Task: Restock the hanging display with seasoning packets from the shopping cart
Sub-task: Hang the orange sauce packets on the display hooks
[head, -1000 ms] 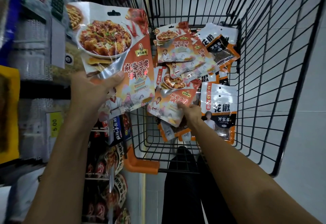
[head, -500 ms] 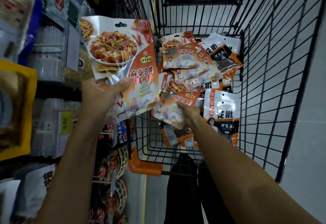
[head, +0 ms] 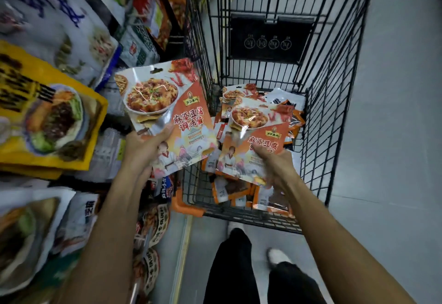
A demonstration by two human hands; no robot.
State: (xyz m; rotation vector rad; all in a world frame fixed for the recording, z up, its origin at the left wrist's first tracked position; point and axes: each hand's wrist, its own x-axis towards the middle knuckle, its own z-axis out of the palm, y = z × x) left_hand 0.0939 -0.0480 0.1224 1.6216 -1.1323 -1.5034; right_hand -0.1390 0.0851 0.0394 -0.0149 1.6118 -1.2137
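The left hand (head: 143, 147) pinches the lower edge of a glossy orange-and-white mapo tofu seasoning packet (head: 167, 102), thumb on its face. The right hand (head: 275, 163) grips a second matching packet (head: 248, 121) just above the pile in the black wire shopping cart (head: 334, 112). The hanging display of sauce pouches (head: 153, 229) lies to the left, so the left hand's packet is nearer, its long axis tilted and its hang slot (head: 156, 70) uppermost.

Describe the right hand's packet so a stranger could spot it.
Find the wire cart. Over its near end the right hand holds an orange-and-white tofu packet above the pile. Its twin, in the left hand, is further left.
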